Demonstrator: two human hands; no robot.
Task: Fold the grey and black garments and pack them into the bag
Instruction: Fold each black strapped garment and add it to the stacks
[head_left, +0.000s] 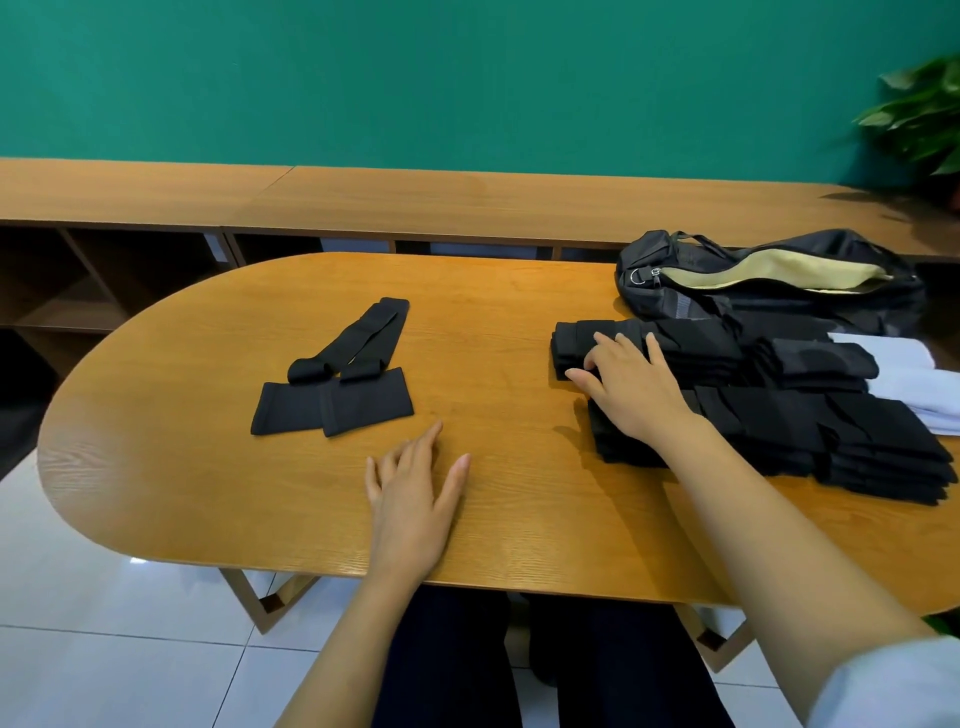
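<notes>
A black garment (337, 382) lies spread flat on the wooden table (208, 467), left of centre, with two long strips reaching away from me. Stacks of folded black garments (779, 415) sit at the right. My right hand (628, 387) rests on the nearest end of the far stack, fingers spread and slightly bent over its edge. My left hand (415, 488) lies flat on the bare wood below the spread garment, fingers straight, holding nothing. A black bag (769, 283) with a pale lining lies unzipped behind the stacks.
Folded white cloth (904, 384) sits at the far right beside the stacks. A long wooden shelf (363, 197) runs along the green wall behind the table, with a plant (919, 114) at its right end. White floor tiles show at the left.
</notes>
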